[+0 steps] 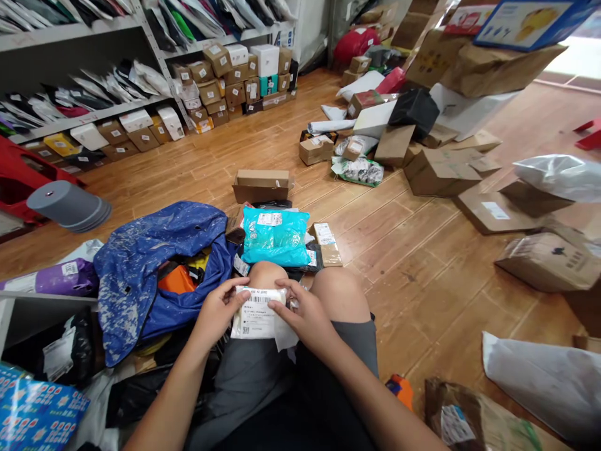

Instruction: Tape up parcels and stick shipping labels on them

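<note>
A small white parcel point(256, 316) with a printed barcode label lies over my lap, held up between both hands. My left hand point(228, 304) pinches its left upper edge, thumb on the label. On the other side my right hand point(303, 310) grips the right edge, its thumb resting near the barcode. Loose whitish wrapping hangs from the parcel's right side. Just beyond my knees sits a turquoise plastic parcel point(277, 238) with a white label. Beside it lies a narrow brown box point(327, 244).
To the left a blue sack point(164, 250) gapes around an orange package point(177, 280). A grey bucket point(69, 203) and a purple parcel point(70, 277) are farther left. Shelves point(89, 116) hold many parcels at the back. Cardboard boxes point(441, 169) and bags clutter the right-hand floor.
</note>
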